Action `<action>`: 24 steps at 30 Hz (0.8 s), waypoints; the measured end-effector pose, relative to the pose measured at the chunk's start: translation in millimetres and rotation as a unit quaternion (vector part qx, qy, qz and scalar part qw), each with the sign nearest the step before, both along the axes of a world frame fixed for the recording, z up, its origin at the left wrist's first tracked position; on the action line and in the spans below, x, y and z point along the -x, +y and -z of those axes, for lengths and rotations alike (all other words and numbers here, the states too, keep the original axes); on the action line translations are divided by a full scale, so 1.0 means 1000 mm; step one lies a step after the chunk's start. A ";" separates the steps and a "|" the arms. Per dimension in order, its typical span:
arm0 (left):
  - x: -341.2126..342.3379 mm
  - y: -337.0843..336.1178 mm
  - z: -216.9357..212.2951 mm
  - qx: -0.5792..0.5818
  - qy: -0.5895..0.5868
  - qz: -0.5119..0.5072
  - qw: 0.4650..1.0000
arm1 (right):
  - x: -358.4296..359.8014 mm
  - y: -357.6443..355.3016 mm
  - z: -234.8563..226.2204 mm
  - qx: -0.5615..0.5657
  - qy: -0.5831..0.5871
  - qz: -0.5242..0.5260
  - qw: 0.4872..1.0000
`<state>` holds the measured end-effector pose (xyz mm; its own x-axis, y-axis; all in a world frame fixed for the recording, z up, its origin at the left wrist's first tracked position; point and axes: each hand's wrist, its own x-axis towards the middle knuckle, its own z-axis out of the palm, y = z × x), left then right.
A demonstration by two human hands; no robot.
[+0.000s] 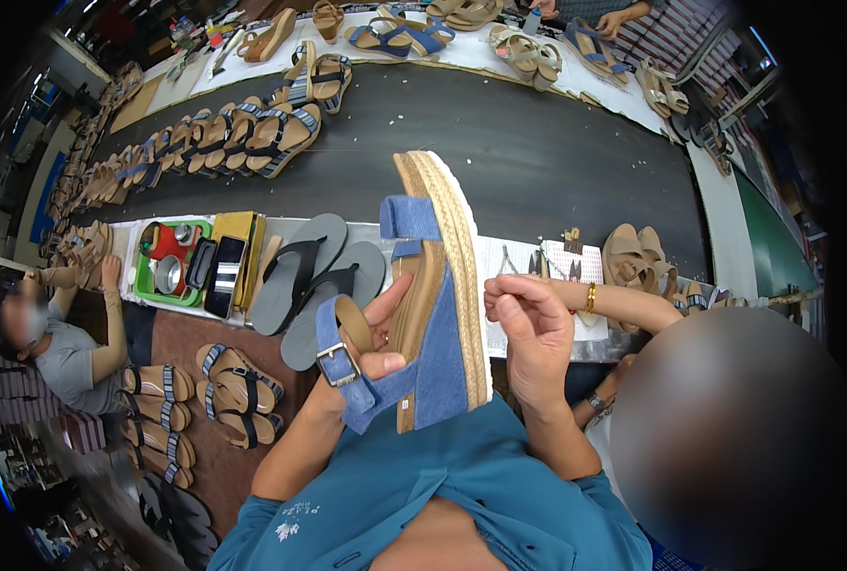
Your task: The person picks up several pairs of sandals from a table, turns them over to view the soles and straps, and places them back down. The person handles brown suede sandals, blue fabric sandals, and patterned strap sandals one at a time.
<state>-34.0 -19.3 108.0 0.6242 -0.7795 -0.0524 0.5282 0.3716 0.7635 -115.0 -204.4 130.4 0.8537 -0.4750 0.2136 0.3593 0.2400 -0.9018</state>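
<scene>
A long dark conveyor belt runs across the upper half of the view, curving with the lens. Along its far left edge stands a packed row of wedge sandals with tan soles and dark striped straps. Beyond the belt's far edge, a white table carries more sandals, and another person's hands work there at the top right corner.

On the near side of the belt lies a narrow pale workbench. At its left end sits a green tray holding a red item and metal cups; just beside it lie a pair of grey flip-flops with black straps. At the bench's right end rests a pair of tan sandals.

Held up in front of the person's chest, between bench and body, is a blue denim wedge sandal with a woven rope-edged sole, tilted on end with the toe pointing away. The left hand grasps it around the heel, thumb pressed on the tan insole, beside the ankle strap and its silver buckle. The right hand is curled with the fingertips pinched together just beside the rope edge; whether it holds anything small cannot be told.

Another person's forearm with a gold bracelet reaches along the bench just behind the right hand. On the floor at lower left lie more striped sandals.
</scene>
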 end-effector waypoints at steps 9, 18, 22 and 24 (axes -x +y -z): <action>-0.001 0.001 -0.005 -0.029 -0.157 -0.007 0.987 | -0.003 0.002 0.004 0.021 -0.038 0.001 0.999; -0.004 -0.004 -0.004 -0.020 -0.108 0.006 0.994 | -0.002 0.000 0.005 0.053 0.001 -0.010 0.999; -0.003 -0.003 0.000 -0.037 -0.144 -0.020 0.989 | 0.000 -0.001 0.013 0.087 0.009 -0.025 0.996; -0.002 -0.006 -0.006 -0.064 -0.163 -0.046 0.983 | -0.003 0.001 0.012 0.122 0.012 -0.022 0.992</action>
